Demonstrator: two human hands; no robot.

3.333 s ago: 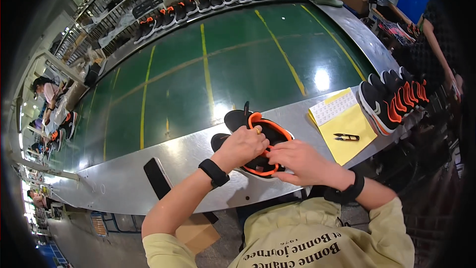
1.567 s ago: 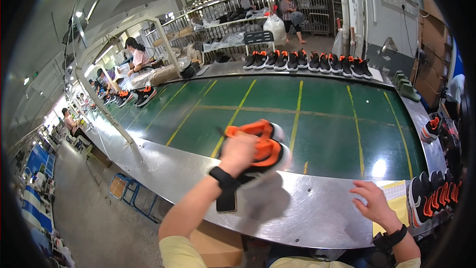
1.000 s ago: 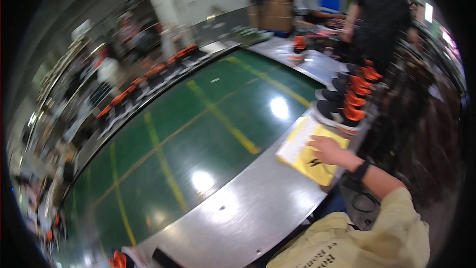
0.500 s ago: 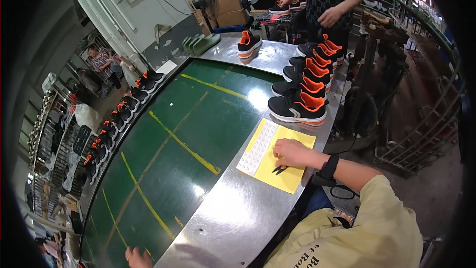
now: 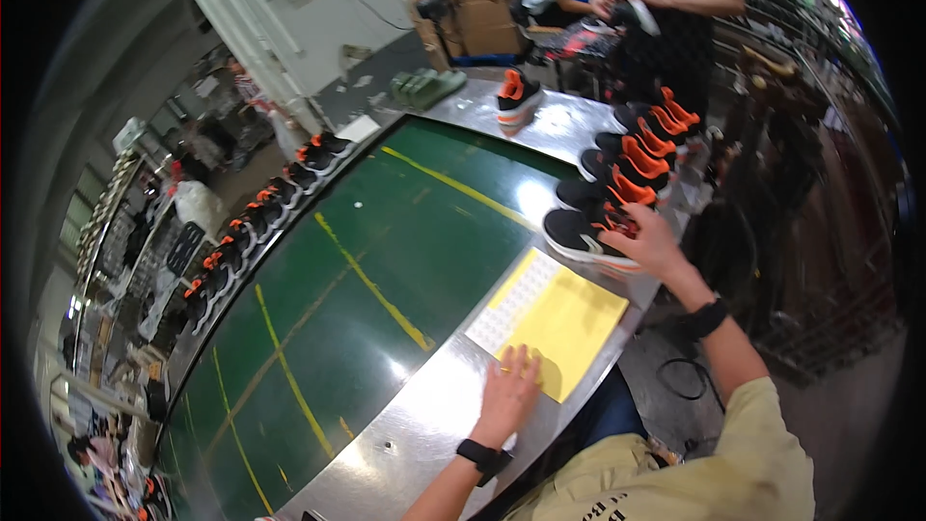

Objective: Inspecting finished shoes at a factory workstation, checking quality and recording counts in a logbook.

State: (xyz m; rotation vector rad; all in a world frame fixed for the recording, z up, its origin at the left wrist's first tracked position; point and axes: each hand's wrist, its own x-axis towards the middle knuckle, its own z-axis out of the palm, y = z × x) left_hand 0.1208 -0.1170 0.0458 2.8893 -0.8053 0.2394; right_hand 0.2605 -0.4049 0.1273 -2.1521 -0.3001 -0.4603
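On the metal ledge lies a yellow sheet (image 5: 584, 328) with a white strip of small labels (image 5: 521, 301) along its left side. My left hand (image 5: 511, 391) rests on the lower edge of these, fingers apart and holding nothing. Beyond the sheet stands the nearest black sneaker (image 5: 577, 234) with an orange lining and white sole. My right hand (image 5: 654, 243) grips it at the collar, thumb and fingers closing around the opening and partly covering it. Whether something small is also in that hand is hidden.
Several similar sneakers (image 5: 637, 159) line the ledge behind. One sneaker (image 5: 518, 99) stands apart, near green shoe-shaped pieces (image 5: 429, 87). A green conveyor belt (image 5: 424, 232) runs to my left, with more sneakers (image 5: 256, 217) along its far edge. A co-worker (image 5: 666, 19) handles a shoe opposite.
My right hand has left the yellow sheet and reached the nearest sneaker. My left hand has come from the lower left onto the sheet. The black thread snips no longer show there.
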